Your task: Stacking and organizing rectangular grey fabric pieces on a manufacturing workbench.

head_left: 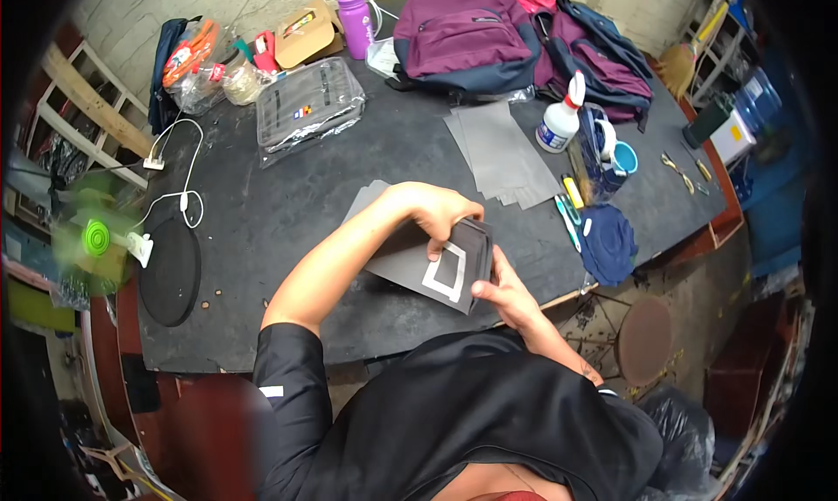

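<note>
Both of my hands hold a stack of dark grey sheets [403, 264] at the near middle of the black table. A white rectangular outline [428, 282] marks the top sheet. My left hand [441, 211] reaches over the far side, its thumb on the top sheet beside the outline and its other fingers partly hidden behind the edge. At the right edge, my right hand [511, 302] grips the stack, thumb in front and fingers mostly hidden behind. Past my left forearm, corners of grey sheets [365, 197] stick out.
Further back lie loose grey sheets [499, 147], next to a white spray bottle [559, 117] and a blue cup [623, 158]. A dark blue cloth [608, 246] and a cutter [567, 224] lie at right. Backpacks [467, 38] line the far edge. A green fan [96, 237] stands left.
</note>
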Available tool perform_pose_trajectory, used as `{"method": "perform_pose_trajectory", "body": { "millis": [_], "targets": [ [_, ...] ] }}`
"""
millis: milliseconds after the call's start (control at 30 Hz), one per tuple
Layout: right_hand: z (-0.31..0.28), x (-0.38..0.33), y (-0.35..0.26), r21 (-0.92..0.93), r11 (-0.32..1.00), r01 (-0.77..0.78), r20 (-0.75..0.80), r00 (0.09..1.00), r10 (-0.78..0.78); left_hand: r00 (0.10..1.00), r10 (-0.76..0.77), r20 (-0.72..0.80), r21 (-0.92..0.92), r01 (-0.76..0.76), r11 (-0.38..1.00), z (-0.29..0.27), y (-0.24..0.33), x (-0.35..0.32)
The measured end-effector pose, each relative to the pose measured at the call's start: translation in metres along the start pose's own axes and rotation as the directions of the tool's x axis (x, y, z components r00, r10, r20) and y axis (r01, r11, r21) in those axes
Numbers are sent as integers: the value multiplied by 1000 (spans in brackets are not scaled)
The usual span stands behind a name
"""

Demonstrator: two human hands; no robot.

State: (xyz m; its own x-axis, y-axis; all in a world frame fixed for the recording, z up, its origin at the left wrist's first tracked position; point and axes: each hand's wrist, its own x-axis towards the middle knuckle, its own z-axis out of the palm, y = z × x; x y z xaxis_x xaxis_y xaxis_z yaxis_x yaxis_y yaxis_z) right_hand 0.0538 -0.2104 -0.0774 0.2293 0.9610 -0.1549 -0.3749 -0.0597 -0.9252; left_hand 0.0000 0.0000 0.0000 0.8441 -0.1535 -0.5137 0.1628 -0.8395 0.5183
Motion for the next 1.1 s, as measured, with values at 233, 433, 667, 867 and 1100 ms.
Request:
{"method": "perform_pose_trajectory", "body": {
  "millis": [233, 433, 667, 867, 1100],
  "targets": [
    [0, 13, 6, -198, 975, 106, -194, 970, -145, 986, 19, 169, -12, -17, 1000, -9, -1, 22],
    [-9, 22, -16, -69, 983, 168, -191, 965, -178, 985, 111, 130, -394, -51, 918, -22, -64, -24],
    [-31, 68, -60, -62, 983, 172, -56, 983, -176, 901, 33, -432, -766, -386, 513, -7, -144, -109],
    [-35, 165, -66, -312, 798, 515, 108, 854, -509, 388, -349, -853, -522, -622, 583, 13, -145, -102],
    [-54, 244, -29, -350, 892, 285, 277, 941, -192, 316, -353, -880, -472, -513, 717, 61, -201, -72]
  ]
}}
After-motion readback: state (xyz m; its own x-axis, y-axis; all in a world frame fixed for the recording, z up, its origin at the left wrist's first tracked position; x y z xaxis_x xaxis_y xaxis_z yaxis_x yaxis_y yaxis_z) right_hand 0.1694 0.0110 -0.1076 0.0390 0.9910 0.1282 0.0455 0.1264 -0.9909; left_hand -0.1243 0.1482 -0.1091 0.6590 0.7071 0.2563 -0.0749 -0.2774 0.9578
